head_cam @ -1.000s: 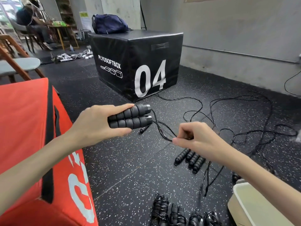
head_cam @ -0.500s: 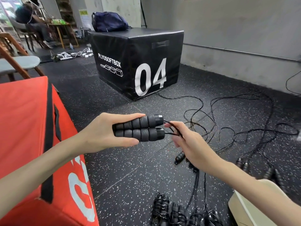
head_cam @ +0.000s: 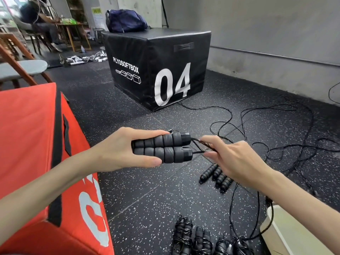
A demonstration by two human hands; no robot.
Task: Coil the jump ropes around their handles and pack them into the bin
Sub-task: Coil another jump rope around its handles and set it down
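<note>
Your left hand grips two black foam handles side by side, above the speckled floor. Your right hand pinches the cord just beside the handle caps. Loose rope sprawls on the floor to the right, four more handles under your right wrist. Coiled ropes lie near the pale bin at lower right. Red box crowds left; black plyo box stands ahead.

The ribbed handles looked like matt black foam, the rope thin and glossy, the floor rough speckled rubber, and the black box and red box smooth, faintly shiny vinyl.
</note>
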